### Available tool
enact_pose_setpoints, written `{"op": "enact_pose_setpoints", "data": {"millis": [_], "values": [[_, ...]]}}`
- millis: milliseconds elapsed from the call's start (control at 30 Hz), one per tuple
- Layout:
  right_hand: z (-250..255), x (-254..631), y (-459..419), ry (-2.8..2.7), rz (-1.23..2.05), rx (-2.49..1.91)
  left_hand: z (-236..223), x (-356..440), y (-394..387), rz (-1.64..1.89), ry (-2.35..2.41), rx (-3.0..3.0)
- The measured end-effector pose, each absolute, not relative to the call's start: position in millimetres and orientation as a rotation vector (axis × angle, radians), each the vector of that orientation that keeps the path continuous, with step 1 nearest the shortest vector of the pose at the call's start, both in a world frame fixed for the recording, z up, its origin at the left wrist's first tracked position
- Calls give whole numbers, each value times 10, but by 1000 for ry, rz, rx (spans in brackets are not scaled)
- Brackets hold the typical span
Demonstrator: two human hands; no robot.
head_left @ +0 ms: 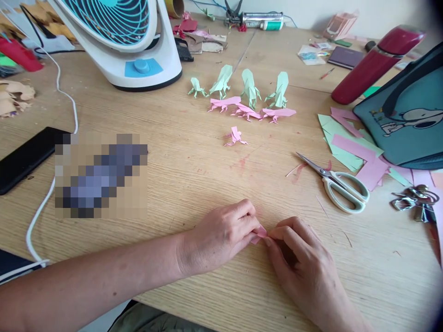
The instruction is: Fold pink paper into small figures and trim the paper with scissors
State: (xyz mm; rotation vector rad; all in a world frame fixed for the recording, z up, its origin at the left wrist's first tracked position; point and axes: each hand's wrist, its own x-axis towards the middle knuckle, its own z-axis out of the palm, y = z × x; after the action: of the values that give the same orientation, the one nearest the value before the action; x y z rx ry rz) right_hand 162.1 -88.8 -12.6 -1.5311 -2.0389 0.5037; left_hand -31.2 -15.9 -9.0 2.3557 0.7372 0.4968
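A small piece of folded pink paper [262, 231] is held between my two hands, low over the table's front part. My left hand [230, 230] grips it from the left with its fingers closed, hiding part of it. On the other side my right hand [304, 258] pinches the paper's right end between thumb and fingertips. Beyond the hands stands a small pink origami figure [236, 135]. Behind it are several pink origami figures [224, 103] in a row, with green origami figures [249, 85] at their back.
Scissors [337, 180] lie right of my hands, near keys [417, 200]. Pink and green paper pieces [349, 143] lie beside a teal bag [408, 115] and a leaning red flask [377, 64]. A fan [138, 55], white cable [74, 110] and black phone-like slab [29, 157] are leftward.
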Motion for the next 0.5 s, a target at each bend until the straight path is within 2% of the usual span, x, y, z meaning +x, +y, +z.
{"op": "enact_pose_setpoints", "data": {"millis": [500], "values": [[-113,1647,-870,-1956,594,-1589,-103,-197,-239,376,921,2542]]}}
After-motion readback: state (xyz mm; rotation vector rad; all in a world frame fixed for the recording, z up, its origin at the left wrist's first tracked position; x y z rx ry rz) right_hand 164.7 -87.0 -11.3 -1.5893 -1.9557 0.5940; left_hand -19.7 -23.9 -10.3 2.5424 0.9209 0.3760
